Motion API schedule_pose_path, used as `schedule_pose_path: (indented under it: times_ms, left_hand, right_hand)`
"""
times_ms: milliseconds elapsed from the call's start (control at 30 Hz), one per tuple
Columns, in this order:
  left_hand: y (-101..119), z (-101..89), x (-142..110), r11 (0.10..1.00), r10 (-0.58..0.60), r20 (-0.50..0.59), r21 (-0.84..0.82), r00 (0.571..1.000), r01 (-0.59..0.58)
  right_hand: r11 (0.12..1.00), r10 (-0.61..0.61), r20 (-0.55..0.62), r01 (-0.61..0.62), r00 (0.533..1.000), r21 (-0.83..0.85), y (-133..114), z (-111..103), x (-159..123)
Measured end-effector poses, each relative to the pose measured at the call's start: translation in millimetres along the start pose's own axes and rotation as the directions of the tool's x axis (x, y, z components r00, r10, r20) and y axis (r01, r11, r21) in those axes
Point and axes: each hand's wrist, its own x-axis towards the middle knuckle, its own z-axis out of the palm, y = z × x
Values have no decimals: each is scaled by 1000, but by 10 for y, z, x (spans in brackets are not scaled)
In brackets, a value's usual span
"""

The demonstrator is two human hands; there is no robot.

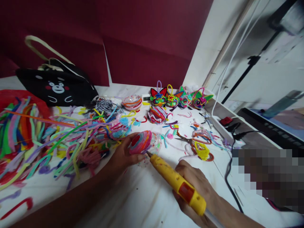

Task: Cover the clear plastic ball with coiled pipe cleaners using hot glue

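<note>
My left hand (125,150) is closed around a ball (142,142) partly wrapped in pink, orange and red fuzzy stems, its right side still clear plastic. In my right hand (193,186) is a yellow glue gun (177,180) with a clear glue stick coming out of its back end. The nozzle tip meets or nearly meets the lower right of the ball, at the edge of the wrapped part. Behind the ball lies another wrapped ball (157,114), and farther back a half-wrapped clear one (132,102).
Orange-handled scissors (190,140) lie to the right beside a yellow stem bundle (201,150). Several decorated animal-face ornaments (173,98) stand at the back. Loose pipe cleaners (68,139) cover the left, with a black bag (58,87) behind. A black cable (229,172) runs down the right.
</note>
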Motion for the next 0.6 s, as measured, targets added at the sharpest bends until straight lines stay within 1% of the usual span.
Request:
schedule_pose_path:
  times_ms: [100,200,267,300,367,467,600]
  left_hand:
    - [17,15,-13,1000,-1,1,-8,1000,1]
    - [35,30,-27,1000,6,1,-8,1000,-6]
    - [43,30,-32,1000,11,9,-8,1000,-11]
    - [44,27,-33,1000,11,14,-6,1000,-11]
    - [44,13,-30,1000,7,26,-4,1000,-7]
    - [47,-4,-25,1000,20,36,-24,999,-19]
    - [83,-8,-11,1000,20,30,-19,999,-20]
  right_hand:
    - [1000,-10,8,10,1000,-18,-7,3,15]
    - [997,-2,-61,-3,998,-79,-19,21,34]
    - [997,-5,-106,-4,994,-78,-36,13,44]
    - [998,12,-103,-19,995,-63,-49,-3,48]
    - [997,70,-40,-71,997,-29,-80,-53,54]
    - [988,155,52,-156,986,14,-127,-133,58]
    - [974,176,75,-185,981,129,-146,-192,49]
